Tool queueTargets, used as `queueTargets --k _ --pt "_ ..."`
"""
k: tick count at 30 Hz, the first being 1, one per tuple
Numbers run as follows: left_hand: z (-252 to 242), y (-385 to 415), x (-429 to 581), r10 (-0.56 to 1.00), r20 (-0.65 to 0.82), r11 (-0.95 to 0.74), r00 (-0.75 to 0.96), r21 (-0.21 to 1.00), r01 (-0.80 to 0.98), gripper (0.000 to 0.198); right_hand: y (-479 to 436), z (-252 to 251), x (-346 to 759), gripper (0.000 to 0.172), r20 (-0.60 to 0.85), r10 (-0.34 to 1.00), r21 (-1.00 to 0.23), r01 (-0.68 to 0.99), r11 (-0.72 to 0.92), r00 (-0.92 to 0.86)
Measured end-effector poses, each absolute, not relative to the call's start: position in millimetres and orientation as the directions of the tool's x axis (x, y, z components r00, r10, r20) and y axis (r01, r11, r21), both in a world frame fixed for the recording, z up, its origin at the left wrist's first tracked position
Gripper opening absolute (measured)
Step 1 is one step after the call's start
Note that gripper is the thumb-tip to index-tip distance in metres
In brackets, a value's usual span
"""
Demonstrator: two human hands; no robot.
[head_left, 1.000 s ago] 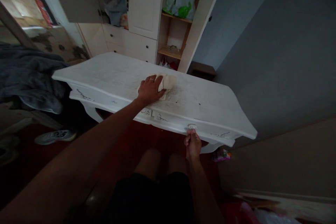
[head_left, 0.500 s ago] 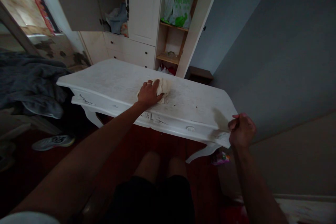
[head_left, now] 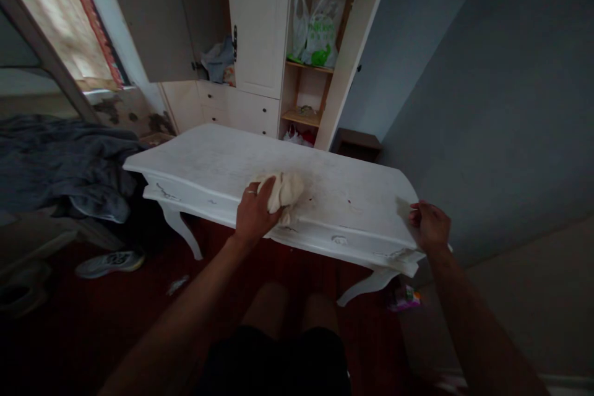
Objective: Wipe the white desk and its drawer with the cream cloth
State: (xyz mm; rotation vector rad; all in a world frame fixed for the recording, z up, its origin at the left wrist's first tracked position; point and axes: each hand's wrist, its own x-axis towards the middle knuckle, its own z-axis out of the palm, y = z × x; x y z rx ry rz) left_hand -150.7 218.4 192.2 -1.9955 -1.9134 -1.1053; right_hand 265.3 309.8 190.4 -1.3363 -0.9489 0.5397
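Note:
My left hand (head_left: 256,213) grips a bunched cream cloth (head_left: 286,190) near the front edge of a white table (head_left: 223,151). Part of the cloth hangs toward the drawer front. Grey smudges and a few small dark specks mark the tabletop around it. My right hand (head_left: 431,224) is at the table's right end, fingers curled in; whether something is inside them is hidden. The table has curved legs and carved drawer fronts with a round knob (head_left: 340,240).
Behind the table stands a white wardrobe (head_left: 257,25) with open doors and plastic bags (head_left: 320,37) on a shelf. Dark clothes (head_left: 69,161) are heaped at the left, above a shoe (head_left: 110,264) on the red floor. A grey wall (head_left: 501,86) rises close on the right.
My left hand has drawn the cloth back toward the table's front edge, bunching it more. The view has shifted slightly; my right hand stays at the right end.

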Motion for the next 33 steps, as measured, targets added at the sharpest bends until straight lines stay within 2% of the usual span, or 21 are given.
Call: queueTargets --k 4,10,15,18,21,25,30,33 --pt "158.9 168.4 -135.0 0.769 0.611 -0.165 -0.188 0.474 0.865 0.066 311.3 189.9 264.7 0.039 0.296 0.814 -0.947 0.269 0.179 0.499" --pt "95.0 155.3 -101.3 0.903 0.407 -0.075 -0.137 0.464 0.883 0.062 310.8 187.9 266.4 0.042 0.315 0.819 -0.942 0.26 0.21 0.48" --pt "87.2 177.4 -64.8 0.905 0.365 -0.034 -0.216 0.571 0.82 0.062 309.3 188.7 266.8 0.038 0.334 0.809 -0.936 0.273 0.222 0.485" --pt "91.5 182.4 -34.8 0.921 0.338 -0.051 -0.195 0.6 0.798 0.062 307.7 191.2 264.9 0.036 0.332 0.802 -0.938 0.267 0.223 0.497" --pt "96.0 179.6 -0.3 0.954 0.279 -0.08 -0.111 0.594 0.801 0.063 305.9 193.4 263.4 0.033 0.327 0.794 -0.94 0.259 0.22 0.512" --pt "104.7 171.4 33.1 0.973 0.213 -0.045 -0.093 0.565 0.824 0.064 305.3 194.4 262.7 0.033 0.321 0.795 -0.944 0.24 0.225 0.515" --pt "110.8 165.9 35.6 0.986 0.168 -0.075 0.01 0.389 0.918 0.073 307.5 192.9 263.9 0.036 0.325 0.789 -0.945 0.207 0.252 0.522" --pt "108.1 164.8 29.4 0.985 0.159 -0.116 0.064 0.341 0.933 0.076 308.4 191.8 265.7 0.036 0.327 0.787 -0.945 0.208 0.254 0.523"
